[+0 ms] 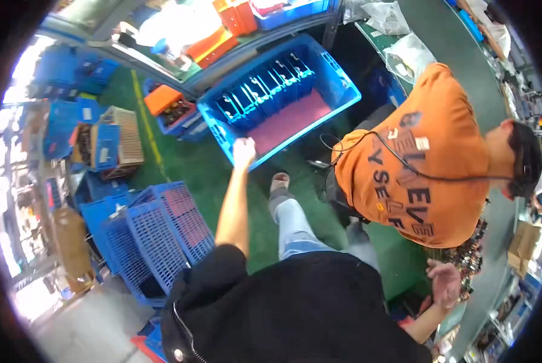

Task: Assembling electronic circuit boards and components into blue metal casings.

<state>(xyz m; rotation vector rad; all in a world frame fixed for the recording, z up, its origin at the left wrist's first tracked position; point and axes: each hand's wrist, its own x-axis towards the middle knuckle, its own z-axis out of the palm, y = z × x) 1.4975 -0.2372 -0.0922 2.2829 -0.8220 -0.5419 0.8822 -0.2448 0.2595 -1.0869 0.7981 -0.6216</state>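
Note:
At the near left corner of a large blue plastic bin, my left hand is closed over the rim. My arm reaches forward to it. Inside the bin, a row of blue pieces with shiny metal parts stands along the far side, and a reddish sheet covers the bottom. My right hand is out to the right, fingers apart and holding nothing. It is close to many small mixed parts by the bench.
A person in an orange shirt stands close on the right, beside a long bench. Blue slatted crates are stacked at left on the green floor. Behind the bin is a work table with orange bins.

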